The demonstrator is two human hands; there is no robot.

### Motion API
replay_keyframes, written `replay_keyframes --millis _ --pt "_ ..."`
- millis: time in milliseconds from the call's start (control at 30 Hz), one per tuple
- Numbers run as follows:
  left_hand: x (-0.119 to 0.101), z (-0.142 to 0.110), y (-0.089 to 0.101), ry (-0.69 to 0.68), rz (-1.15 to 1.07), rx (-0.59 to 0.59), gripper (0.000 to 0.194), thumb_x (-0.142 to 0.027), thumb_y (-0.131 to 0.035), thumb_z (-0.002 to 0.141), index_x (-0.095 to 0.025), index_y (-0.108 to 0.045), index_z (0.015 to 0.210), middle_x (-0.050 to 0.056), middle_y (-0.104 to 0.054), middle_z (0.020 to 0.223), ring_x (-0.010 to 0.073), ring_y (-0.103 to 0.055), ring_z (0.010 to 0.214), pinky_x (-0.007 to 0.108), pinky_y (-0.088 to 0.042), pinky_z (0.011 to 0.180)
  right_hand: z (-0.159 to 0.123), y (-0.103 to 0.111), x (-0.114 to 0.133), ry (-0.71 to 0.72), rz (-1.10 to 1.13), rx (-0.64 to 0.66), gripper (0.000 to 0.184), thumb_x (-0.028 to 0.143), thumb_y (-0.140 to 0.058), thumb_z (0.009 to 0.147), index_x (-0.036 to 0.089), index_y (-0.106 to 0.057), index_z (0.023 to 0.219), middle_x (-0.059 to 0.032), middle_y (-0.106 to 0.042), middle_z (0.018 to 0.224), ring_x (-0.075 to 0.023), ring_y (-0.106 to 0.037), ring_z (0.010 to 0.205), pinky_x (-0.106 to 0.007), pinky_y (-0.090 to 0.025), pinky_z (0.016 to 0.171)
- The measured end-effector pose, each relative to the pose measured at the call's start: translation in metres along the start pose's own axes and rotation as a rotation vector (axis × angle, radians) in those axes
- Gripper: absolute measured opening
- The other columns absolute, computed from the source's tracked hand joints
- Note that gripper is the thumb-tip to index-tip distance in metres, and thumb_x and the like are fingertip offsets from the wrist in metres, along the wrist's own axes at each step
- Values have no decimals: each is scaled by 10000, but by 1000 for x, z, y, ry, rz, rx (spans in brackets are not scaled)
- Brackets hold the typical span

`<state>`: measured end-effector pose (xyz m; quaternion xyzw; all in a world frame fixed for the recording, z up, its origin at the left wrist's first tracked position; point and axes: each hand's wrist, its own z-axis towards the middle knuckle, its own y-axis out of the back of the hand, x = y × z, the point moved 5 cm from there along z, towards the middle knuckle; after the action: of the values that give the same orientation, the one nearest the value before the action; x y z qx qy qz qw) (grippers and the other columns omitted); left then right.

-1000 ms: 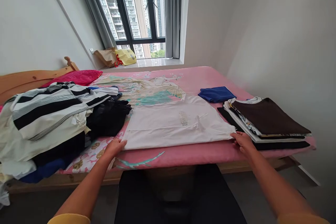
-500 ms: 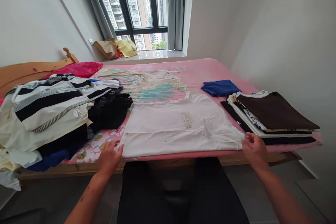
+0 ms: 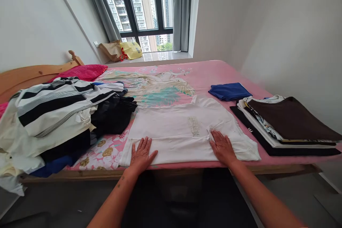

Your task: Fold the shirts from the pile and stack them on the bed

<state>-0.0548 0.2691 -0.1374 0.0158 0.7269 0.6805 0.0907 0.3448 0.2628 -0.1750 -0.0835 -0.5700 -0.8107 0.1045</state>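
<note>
A white T-shirt (image 3: 173,121) lies on the bed's near edge, its near side folded over in a long strip and its collar end to the right. Small printed lettering shows on its upper layer. My left hand (image 3: 141,155) rests flat on the folded strip near the hem end, fingers spread. Palm down, my right hand (image 3: 222,146) presses on the shirt near the sleeve, where the cloth is creased; its fingers are stretched out. Neither hand grips the cloth.
A heap of loose clothes (image 3: 61,114) covers the bed's left side. To the right lie a stack of folded shirts (image 3: 294,121) and a folded blue garment (image 3: 229,91). Behind are a red pillow (image 3: 82,72) and bags (image 3: 130,50) on the window sill.
Both hands have moved inward from the shirt's near corners onto the folded strip. The right hand has let go of the sleeve end, and both now lie flat.
</note>
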Motion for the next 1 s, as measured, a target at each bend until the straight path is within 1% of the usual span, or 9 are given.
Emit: replay_keyframes --millis 200,433,533,633,700,800,833,900,1000 --pt "39 4 11 186 78 83 733 -604 -239 855 -192 -190 1460 58 -128 1536 244 -75 1416 551 7 1108 -5 2 4 -7 -81 4 525 434 -282 927 172 -361 1376 -90 -405 1420 -233 -323 1325 -488 -212 1090" --pt "44 6 19 284 96 64 721 -558 -263 858 -148 -221 1449 99 -138 1531 266 -80 1414 603 9 1086 0 6 0 -21 -9 25 521 455 -293 910 177 -424 1331 -95 -449 1386 -249 -370 1297 -480 -261 1072" --pt "22 12 24 164 78 40 653 -490 -298 871 -170 -256 1439 83 -135 1532 250 -84 1415 591 14 1092 17 19 -1 -93 130 44 503 467 -276 912 184 -470 1280 -99 -529 1303 -230 -460 1223 -432 -332 1035" --pt "-19 28 25 -59 11 53 602 -472 -270 894 -226 -248 1443 32 -132 1536 215 -78 1417 553 -9 1113 46 30 20 -78 185 88 509 448 -258 916 173 -461 1293 -98 -490 1344 -226 -385 1288 -451 -260 1082" --pt "-48 45 21 -170 -35 90 591 -492 -241 901 -253 -246 1442 20 -142 1535 211 -84 1417 544 -29 1117 69 23 44 37 186 245 534 445 -241 919 170 -434 1334 -82 -406 1419 -218 -287 1350 -451 -185 1117" --pt "-75 76 11 -282 -73 160 620 -555 -244 885 -287 -230 1444 14 -133 1536 223 -98 1415 553 -30 1113 97 -7 67 215 182 606 594 490 -237 910 189 -343 1411 -52 -270 1495 -205 -207 1384 -422 -167 1127" --pt "-75 87 8 -289 -72 173 643 -583 -257 872 -295 -219 1445 11 -127 1537 228 -98 1415 555 -21 1112 107 -18 65 230 158 684 614 502 -247 903 196 -297 1433 -45 -216 1513 -207 -175 1393 -427 -156 1128" --pt "-60 111 4 -233 -53 169 691 -625 -281 846 -294 -207 1448 13 -115 1538 237 -91 1415 554 4 1109 130 -35 49 184 79 738 650 511 -258 893 200 -211 1462 -41 -123 1533 -214 -113 1406 -444 -121 1132" --pt "-10 142 3 -44 -7 119 715 -636 -263 841 -267 -208 1451 29 -115 1538 241 -72 1417 556 22 1103 163 -52 11 45 -35 678 675 535 -213 892 194 -156 1472 -42 -75 1539 -215 -64 1411 -464 -78 1133"
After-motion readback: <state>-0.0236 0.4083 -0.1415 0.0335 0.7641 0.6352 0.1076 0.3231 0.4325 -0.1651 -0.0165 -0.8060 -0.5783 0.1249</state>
